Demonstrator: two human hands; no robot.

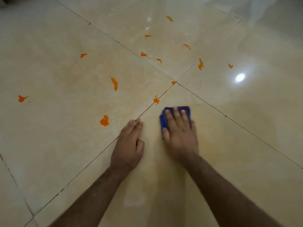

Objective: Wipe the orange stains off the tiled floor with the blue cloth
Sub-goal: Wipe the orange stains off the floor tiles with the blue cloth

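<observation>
My right hand (179, 133) lies flat on the folded blue cloth (186, 109) and presses it onto the cream tiled floor (229, 161). Blue shows past the fingertips and along the hand's left side. My left hand (129, 145) rests palm down on the floor beside it, across a grout line, holding nothing, fingers together. Several orange stains dot the tiles beyond the hands: a blot (104, 121) just left of my left hand, a small one (156, 99) just beyond the cloth, a streak (114, 83) farther out and a smear (200, 64) at the upper right. A faint orange haze tints the tile under the cloth.
Dark grout lines cross at a corner (175, 82) just beyond the cloth. A bright lamp reflection (240, 77) glares on the glossy tile at the right. More orange spots lie at the far left (22, 98) and the far top (169, 18).
</observation>
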